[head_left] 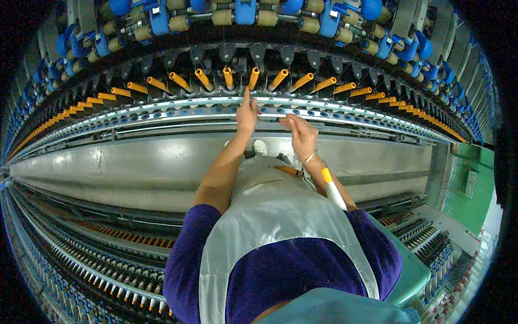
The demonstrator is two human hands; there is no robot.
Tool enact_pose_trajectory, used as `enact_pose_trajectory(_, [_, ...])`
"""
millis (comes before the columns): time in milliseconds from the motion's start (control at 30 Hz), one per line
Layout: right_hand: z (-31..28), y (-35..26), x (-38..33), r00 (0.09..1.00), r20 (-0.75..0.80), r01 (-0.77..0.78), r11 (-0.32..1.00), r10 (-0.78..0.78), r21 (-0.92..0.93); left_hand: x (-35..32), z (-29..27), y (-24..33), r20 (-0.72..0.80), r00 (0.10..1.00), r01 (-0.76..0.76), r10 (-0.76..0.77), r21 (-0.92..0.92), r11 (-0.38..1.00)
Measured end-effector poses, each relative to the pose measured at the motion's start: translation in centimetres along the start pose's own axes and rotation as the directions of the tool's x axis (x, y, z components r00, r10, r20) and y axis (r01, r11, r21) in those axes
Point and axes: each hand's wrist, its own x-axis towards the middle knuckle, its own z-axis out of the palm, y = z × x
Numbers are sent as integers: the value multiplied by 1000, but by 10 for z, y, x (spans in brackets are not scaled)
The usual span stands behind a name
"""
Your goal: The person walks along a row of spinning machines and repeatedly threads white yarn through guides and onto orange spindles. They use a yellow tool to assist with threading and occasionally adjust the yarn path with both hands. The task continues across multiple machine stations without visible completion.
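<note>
My left hand (pixel 247 114) reaches up to the spinning machine, its index finger stretched out to the base of an orange-yellow bobbin tube (pixel 254 79). The other fingers are loosely bent, and I cannot tell whether the fingertip touches the tube. To its right, my right hand (pixel 303 135) hangs in front of the machine's metal rail (pixel 345 107). Its fingers extend leftward with the thumb apart, slightly blurred, and nothing shows in them. A bobbin of white yarn with a yellow-orange tip (pixel 334 189) lies against my right forearm. Another orange tube (pixel 290 171) shows at my pale apron (pixel 270 208).
More orange tubes (pixel 181 81) curve away in a long row on both sides. Above them run blue drafting parts (pixel 245 12) with tan rollers (pixel 222 18). Behind me stands a second machine row (pixel 108 259); at the right are a green cabinet (pixel 467 183) and grey floor (pixel 377 162).
</note>
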Motion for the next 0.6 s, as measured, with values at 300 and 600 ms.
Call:
enact_pose_trajectory(300, [35,-22,119,708,614,628,709,-349,-321,-8,-9,8,115,990,-64,85,-181,981])
enact_pose_trajectory(600, [48,-12,58,319,270,-898,199,908,391,6,-69,81,465,877,149,125,-510,847])
